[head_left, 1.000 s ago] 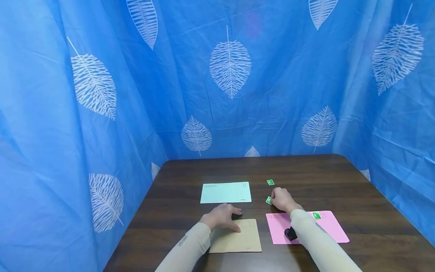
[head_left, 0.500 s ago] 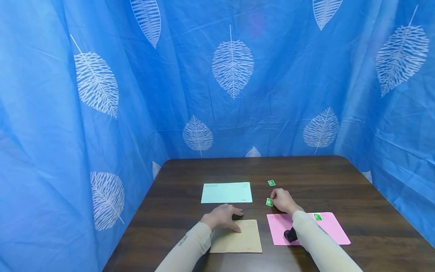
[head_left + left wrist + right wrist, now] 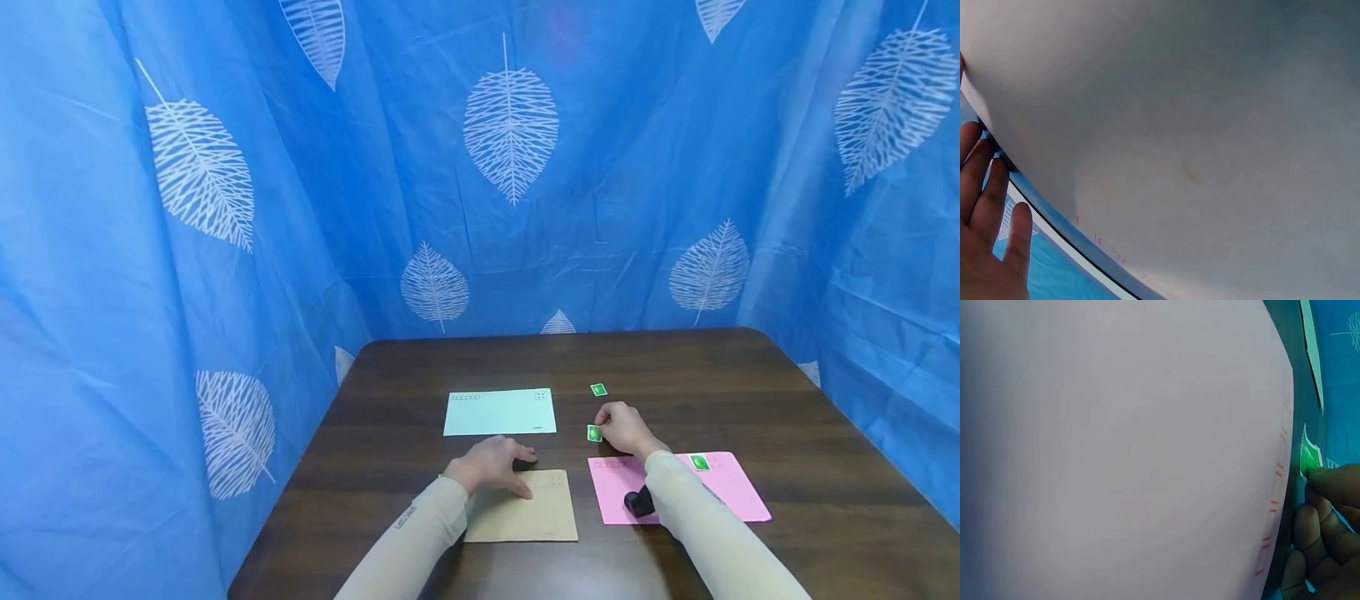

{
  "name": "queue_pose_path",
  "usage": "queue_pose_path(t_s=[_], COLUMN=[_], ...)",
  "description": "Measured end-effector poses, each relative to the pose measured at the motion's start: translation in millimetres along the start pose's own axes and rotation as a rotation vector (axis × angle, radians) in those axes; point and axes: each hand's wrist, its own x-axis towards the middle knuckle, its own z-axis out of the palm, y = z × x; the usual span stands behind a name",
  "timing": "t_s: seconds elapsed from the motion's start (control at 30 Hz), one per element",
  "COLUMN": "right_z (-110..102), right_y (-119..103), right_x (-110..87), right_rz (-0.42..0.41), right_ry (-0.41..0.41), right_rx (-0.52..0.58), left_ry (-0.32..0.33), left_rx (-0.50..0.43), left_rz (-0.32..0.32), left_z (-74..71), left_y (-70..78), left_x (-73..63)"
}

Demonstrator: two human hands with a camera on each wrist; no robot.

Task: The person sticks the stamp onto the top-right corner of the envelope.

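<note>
In the head view my right hand pinches the edge of a small green postage stamp between thumb and fingertip, just beyond the pink envelope. The right wrist view shows that stamp at the thumb tip, held beside the envelope's edge. My left hand is at the tan envelope, thumb spread over its upper part and fingers reaching past its far edge. The left wrist view has the left fingers loosely extended, with nothing seen between them.
A mint-green envelope lies farther back. Another green stamp is on the dark wooden table behind the right hand. One more stamp sits on the pink envelope's upper right. A blue leaf-patterned curtain surrounds the table.
The pinched stamp has turned slightly and now looks more squared up. Both hands stay nearly in place over the table; the head view has tilted a little downward.
</note>
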Motion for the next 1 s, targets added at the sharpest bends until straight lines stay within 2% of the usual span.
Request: queue_pose_path(t_s=[0.17, 0.47, 1.0], right_z=[-0.6, -1.5, -3.2], right_y=[-1.9, -2.9, -2.6], right_x=[1.5, -0.4, -1.8], right_rz=[0.033, 0.067, 0.102], right_ry=[-0.036, -0.050, -0.058], right_rx=[0.042, 0.118, 0.151], left_ry=[-0.006, 0.001, 0.009], left_rx=[0.000, 0.013, 0.003], left_rz=[-0.004, 0.007, 0.013], left_z=[-1.9, -1.1, -0.5], left_y=[0.5, 1.4, 0.8], left_x=[-0.8, 0.3, 0.6])
